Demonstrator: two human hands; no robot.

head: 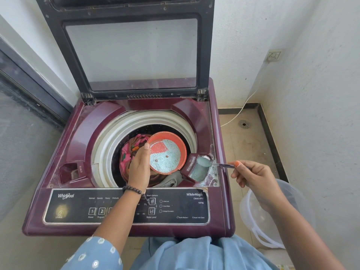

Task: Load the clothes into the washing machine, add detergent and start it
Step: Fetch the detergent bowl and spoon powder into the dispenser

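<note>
Currently right hand (253, 176) pinches the clear plastic scoop (206, 162) over the maroon detergent drawer (190, 165); left hand (139, 168) grips the orange powder tub (182, 147). Tilting either spills powder.

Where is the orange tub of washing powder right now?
In the head view, the round orange plastic tub of blue washing powder sits mid-frame, held by the left hand over the maroon washing machine's open drum, just left of the detergent drawer.

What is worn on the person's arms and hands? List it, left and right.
Left hand: a dark beaded bracelet at the wrist and a light blue sleeve with white dots near the elbow. Right hand: orange polish on the thumbnail; the forearm is bare, no sleeve in view.
</note>
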